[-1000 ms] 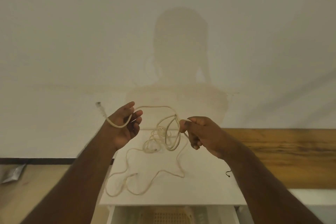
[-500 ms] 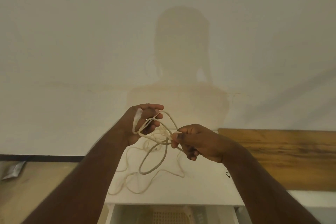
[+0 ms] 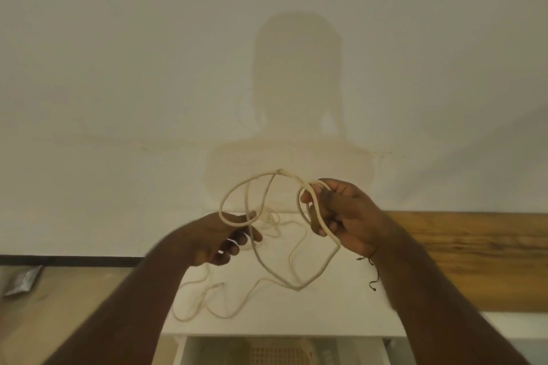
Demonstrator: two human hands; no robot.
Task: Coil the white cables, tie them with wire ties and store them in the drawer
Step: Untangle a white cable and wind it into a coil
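Your white cable (image 3: 268, 187) looks like matt, smooth rubbery plastic, the cabinet top (image 3: 341, 305) under it a smooth matt white board, the panel (image 3: 474, 246) at your right grained wood with a dull sheen, the wall (image 3: 118, 68) flat matt paint.

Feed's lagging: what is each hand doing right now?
Left hand: fingers curled, gripping a loop of the white cable.
Right hand: pinching the small coiled loops of the same cable.
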